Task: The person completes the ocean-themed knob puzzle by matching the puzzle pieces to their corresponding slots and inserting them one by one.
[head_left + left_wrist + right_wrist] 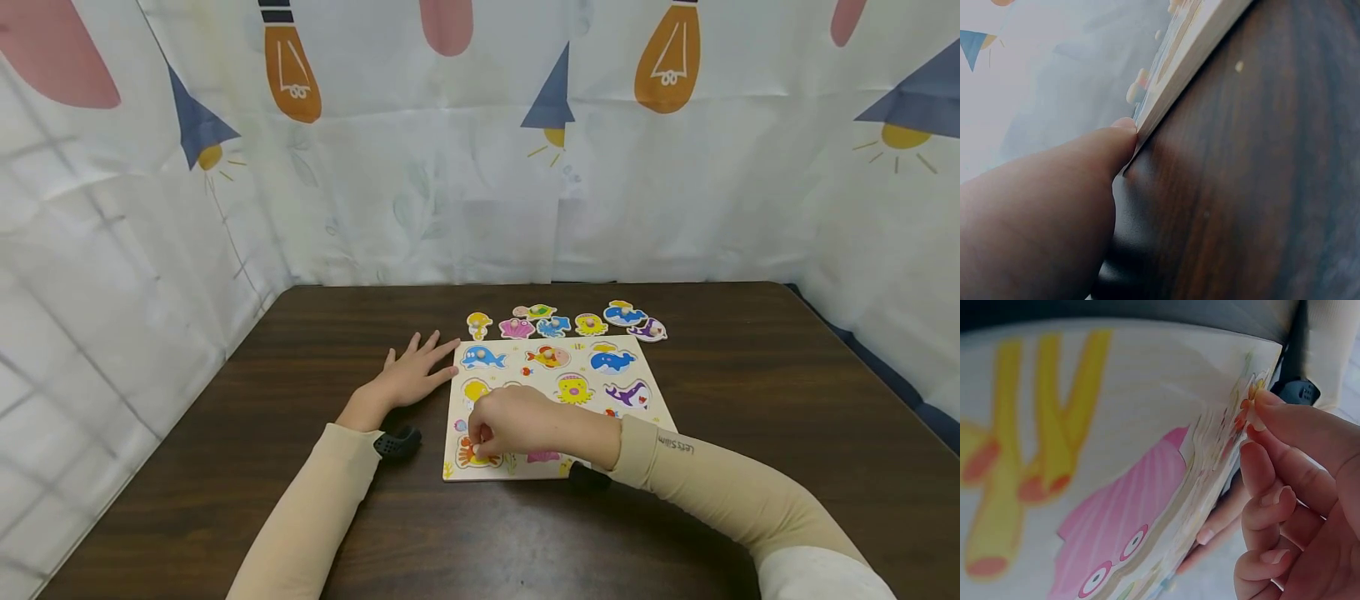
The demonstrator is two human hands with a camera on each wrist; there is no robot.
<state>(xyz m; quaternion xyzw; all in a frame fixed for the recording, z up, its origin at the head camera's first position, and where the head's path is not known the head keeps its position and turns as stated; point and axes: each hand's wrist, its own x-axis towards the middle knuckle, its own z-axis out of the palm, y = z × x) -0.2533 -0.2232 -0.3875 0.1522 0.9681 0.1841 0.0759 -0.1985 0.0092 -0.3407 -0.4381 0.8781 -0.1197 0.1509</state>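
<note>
A light wooden puzzle board (pixel 517 348) with sea-animal pictures lies on the dark table. At its lower left corner my right hand (pixel 517 417) pinches an orange crab puzzle piece (pixel 468 457) between thumb and index finger. In the right wrist view the crab piece (pixel 1244 415) is seen edge-on at the fingertips, the other fingers curled. Whether it sits fully in its slot I cannot tell. My left hand (pixel 408 375) lies spread at the board's left edge, a finger touching that edge. A dolphin piece (pixel 482 357) and a fish piece (pixel 548 357), both knobbed, sit in the top row.
Several loose knobbed pieces lie behind the board, among them a seahorse (pixel 478 323), a pink shell (pixel 517 328), an octopus (pixel 591 324) and a whale (pixel 624 314). A patterned curtain (pixel 480 208) hangs beyond the table's (pixel 360 508) far edge.
</note>
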